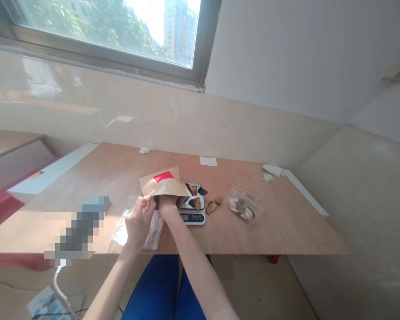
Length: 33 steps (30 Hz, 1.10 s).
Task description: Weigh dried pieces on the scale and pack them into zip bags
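A brown paper bag (166, 186) with a red label lies tilted with its mouth towards me. My left hand (140, 218) pinches the left edge of that mouth. Into the opening reaches my right hand (167, 205); its fingers are hidden inside, so what they hold cannot be seen. Just right of the bag, and partly covered by it, is a white digital kitchen scale (196, 218). Several brown dried slices (196, 203) with dark edges lie on its plate. More dried slices (211, 207) rest on the table beside it.
A zip bag (246, 206) with pale pieces inside lies right of the scale. Clear zip bags (154, 231) are under my left hand. A pixelated object (80, 229) with a white cable sits at left. White paper (208, 161) and crumpled tissue (146, 150) lie along the wall.
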Tool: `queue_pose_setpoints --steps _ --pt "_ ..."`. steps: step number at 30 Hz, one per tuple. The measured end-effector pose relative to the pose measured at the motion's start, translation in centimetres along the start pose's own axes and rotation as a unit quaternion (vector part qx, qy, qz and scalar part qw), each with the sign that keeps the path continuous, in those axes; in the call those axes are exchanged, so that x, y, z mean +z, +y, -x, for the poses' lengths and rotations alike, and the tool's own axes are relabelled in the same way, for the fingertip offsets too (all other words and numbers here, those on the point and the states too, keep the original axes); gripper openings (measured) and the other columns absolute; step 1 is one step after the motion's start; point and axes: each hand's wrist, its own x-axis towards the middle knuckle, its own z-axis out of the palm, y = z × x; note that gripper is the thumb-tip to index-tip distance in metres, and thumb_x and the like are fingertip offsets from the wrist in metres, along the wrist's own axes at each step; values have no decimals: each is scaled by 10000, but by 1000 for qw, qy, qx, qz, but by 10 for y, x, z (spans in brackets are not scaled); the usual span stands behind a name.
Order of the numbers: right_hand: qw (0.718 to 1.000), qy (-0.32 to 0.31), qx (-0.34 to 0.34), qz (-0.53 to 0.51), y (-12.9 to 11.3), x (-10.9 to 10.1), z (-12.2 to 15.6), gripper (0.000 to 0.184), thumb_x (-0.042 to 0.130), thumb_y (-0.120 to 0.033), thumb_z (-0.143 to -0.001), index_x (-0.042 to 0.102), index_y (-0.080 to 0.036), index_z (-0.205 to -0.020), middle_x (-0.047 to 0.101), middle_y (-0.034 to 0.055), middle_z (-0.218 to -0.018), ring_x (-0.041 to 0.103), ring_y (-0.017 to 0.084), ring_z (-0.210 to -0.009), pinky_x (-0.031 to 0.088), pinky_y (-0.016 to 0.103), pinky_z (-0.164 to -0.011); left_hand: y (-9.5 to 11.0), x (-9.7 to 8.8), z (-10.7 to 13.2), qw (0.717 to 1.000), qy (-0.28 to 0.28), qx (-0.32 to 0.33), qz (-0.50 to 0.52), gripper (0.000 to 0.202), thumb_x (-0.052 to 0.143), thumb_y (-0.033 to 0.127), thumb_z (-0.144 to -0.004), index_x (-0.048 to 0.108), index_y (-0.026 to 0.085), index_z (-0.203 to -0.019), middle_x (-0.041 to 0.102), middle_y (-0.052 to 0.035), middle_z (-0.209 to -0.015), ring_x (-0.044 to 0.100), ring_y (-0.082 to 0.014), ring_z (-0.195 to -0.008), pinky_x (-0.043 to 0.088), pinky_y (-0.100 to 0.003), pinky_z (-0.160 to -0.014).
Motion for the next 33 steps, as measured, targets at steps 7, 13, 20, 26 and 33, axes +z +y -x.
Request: queue_pose_setpoints --steps 7,13,20,26,33 --pt "995 -63 38 66 -18 -46 20 222 567 -138 -835 637 -75 -1036 666 172 -1059 625 278 -984 481 394 -859 3 -3 -9 1000 8 0 -6 256 468 450 -833 535 207 -789 663 -34 -695 660 -182 -659 397 -228 -541" --pt "996 52 -52 -47 -26 -107 71 193 492 -298 -912 657 -202 -941 683 71 -931 631 211 -904 494 331 -805 24 -11 -22 997 27 -69 22 286 513 498 -793 535 212 -794 687 -51 -761 674 -235 -772 455 -281 -624" --pt "871 209 185 -404 13 -115 97 404 467 -526 -860 632 -158 -874 678 54 -774 479 84 -456 363 206 -412 48 2 -81 979 52 -111 162 289 541 385 -806 483 201 -1021 618 -67 -1121 601 -213 -1024 442 -354 -889" --pt "798 210 277 -493 43 -112 102 473 598 -603 -718 604 -141 -816 632 7 -636 293 24 -362 198 180 -349 48 15 -113 972 102 -124 173 267 392 255 -906 302 109 -1110 288 -233 -1333 240 -253 -1328 126 -502 -1102" --pt "810 245 286 -450 43 -100 103 430 607 -563 -734 584 -148 -840 686 57 -724 605 142 -590 423 214 -489 59 17 21 934 -210 -57 282 271 403 402 -892 561 189 -946 619 -61 -934 612 -186 -866 502 -353 -781"
